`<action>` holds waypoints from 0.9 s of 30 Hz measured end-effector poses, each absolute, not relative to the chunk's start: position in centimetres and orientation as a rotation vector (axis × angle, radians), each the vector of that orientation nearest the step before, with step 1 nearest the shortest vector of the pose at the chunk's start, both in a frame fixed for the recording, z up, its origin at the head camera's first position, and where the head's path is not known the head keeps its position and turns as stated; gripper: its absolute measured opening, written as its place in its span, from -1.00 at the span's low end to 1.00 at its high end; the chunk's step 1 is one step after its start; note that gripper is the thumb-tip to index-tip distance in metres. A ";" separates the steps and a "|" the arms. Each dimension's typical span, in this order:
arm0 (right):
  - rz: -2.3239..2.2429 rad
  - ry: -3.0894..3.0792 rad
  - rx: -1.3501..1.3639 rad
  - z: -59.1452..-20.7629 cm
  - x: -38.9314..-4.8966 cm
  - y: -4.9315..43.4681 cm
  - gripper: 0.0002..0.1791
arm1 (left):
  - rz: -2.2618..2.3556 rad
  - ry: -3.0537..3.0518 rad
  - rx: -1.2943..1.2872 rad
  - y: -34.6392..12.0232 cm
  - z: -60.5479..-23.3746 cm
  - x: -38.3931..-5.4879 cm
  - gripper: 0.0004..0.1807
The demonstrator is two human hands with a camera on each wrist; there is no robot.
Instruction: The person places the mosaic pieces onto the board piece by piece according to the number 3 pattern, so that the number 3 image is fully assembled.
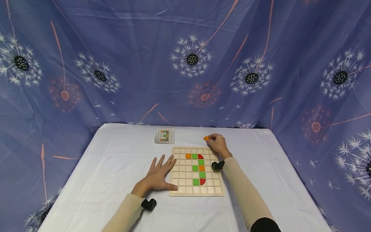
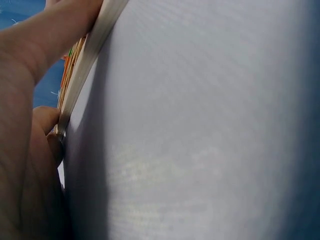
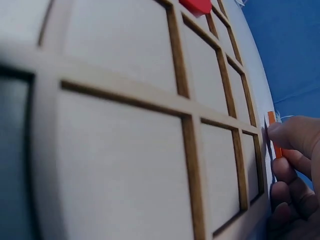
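A square wooden grid board point(image 1: 182, 177) lies on the white table. On it, orange squares point(image 1: 188, 156), green squares point(image 1: 202, 174) and two red rounded pieces point(image 1: 202, 182) form a shape like a 3. My left hand point(image 1: 157, 176) rests at the board's left edge, fingers spread, thumb near the lower left corner. In the left wrist view its fingers touch the board's side point(image 2: 85, 62). Just beyond the board's upper right corner, my right hand point(image 1: 218, 145) pinches an orange square tile point(image 1: 206, 138) between thumb and fingers. The right wrist view shows that tile point(image 3: 271, 118) edge-on.
Behind the board, to its left, lies a small card stack point(image 1: 164, 136) printed with a similar coloured grid pattern. A blue cloth with dandelion prints point(image 1: 185, 96) hangs behind the white tablecloth point(image 1: 95, 161). Black wrist devices point(image 1: 149, 204) sit on both sleeves.
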State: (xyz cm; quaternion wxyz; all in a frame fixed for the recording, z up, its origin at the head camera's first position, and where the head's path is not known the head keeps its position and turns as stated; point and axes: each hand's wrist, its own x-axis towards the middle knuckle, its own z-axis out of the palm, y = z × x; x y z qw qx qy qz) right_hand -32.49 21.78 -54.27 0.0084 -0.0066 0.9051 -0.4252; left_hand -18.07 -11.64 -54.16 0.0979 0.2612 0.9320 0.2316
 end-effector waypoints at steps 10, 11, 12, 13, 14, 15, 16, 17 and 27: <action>-1.424 2.808 -0.100 -55.0 -32.0 22.1 -0.61 | 0.653 2.765 0.758 -12.0 -54.4 -18.1 0.35; -1.450 2.791 -0.101 -55.0 -31.9 22.1 -0.61 | 0.657 2.766 0.757 -12.0 -54.3 -18.1 0.35; -1.484 2.774 -0.100 -54.9 -31.7 22.1 -0.60 | 0.650 2.762 0.754 -12.0 -54.3 -18.1 0.35; -1.507 2.764 -0.103 -54.8 -31.6 22.0 -0.59 | 0.656 2.764 0.759 -12.0 -54.3 -18.0 0.35; -1.537 2.750 -0.105 -54.6 -31.4 22.0 -0.59 | 0.657 2.761 0.761 -12.0 -54.3 -18.0 0.34; -1.559 2.745 -0.112 -54.4 -31.2 21.9 -0.58 | 0.661 2.760 0.764 -12.0 -54.2 -18.0 0.34; -1.576 2.742 -0.116 -54.2 -31.0 21.9 -0.57 | 0.658 2.759 0.768 -12.0 -54.2 -18.0 0.34; -1.591 2.739 -0.120 -53.9 -30.8 21.8 -0.57 | 0.658 2.758 0.771 -12.0 -54.2 -18.0 0.34; -1.510 2.787 -0.273 -53.1 -29.5 21.8 -0.59 | 0.648 2.769 0.780 -11.7 -54.2 -18.1 0.31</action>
